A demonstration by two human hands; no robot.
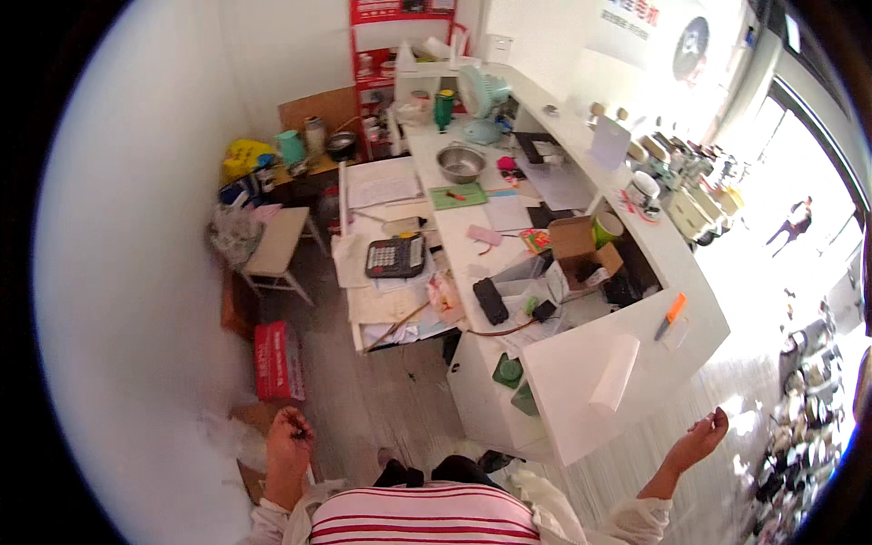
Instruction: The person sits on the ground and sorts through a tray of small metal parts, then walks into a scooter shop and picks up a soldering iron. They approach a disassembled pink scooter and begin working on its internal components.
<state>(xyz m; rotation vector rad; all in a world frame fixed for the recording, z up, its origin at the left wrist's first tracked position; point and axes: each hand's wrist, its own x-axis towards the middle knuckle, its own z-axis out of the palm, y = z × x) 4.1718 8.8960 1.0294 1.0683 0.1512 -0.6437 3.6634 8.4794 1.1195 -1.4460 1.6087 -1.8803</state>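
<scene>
My left hand (289,447) is raised at the lower left, fingers curled in around something small and dark that I cannot make out. Out to the lower right, my right hand (698,441) is loosely bent, with its fingertips apart from the thumb and nothing visible in it. Both hands are away from the white counter (568,391). Nearest the right hand on the counter lie a rolled white sheet (616,374) and an orange-handled knife (675,307). A red box (278,361) stands on the floor beyond my left hand.
An open drawer (359,313) holding a black calculator (396,258) juts out left of the counter. A steel bowl (461,164), a fan (481,100) and a cardboard box (581,250) stand on the desk. A white stool (278,242) is at left. Several scooters (695,191) stand at right.
</scene>
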